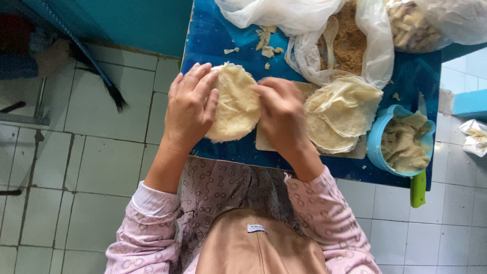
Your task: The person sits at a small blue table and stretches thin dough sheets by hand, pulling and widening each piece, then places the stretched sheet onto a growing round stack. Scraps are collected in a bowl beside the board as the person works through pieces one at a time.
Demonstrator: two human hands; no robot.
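A white tiled floor [101,167] fills the left and lower parts of the view, and a blue bench [218,38] stands on it from centre to 1 o'clock. At 12 to 1 o'clock on the bench lies a clear plastic bag [373,56], open, with brown crumbly filling [350,43] and a pale spoon [329,35] inside. A second bag of pale sticks [411,25] sits at 1 o'clock. At 3 o'clock a blue bowl [378,137] holds pale scraps, with a green handle [418,189] just below it. Left of the bowl a stack of thin round wrappers [340,116] rests on a pale board [264,142].

At the centre, a single round pale wrapper [236,104] lies at the near edge of the bench, between both hands. The left hand [188,109] lies flat over the wrapper's left rim, fingers spread and touching it, its grip wide. The right hand [281,114] curls over the right rim, fingertips pinching the sheet's edge, its grip narrow on the wrapper. Small torn bits [268,43] lie at 12 o'clock beside the bag.
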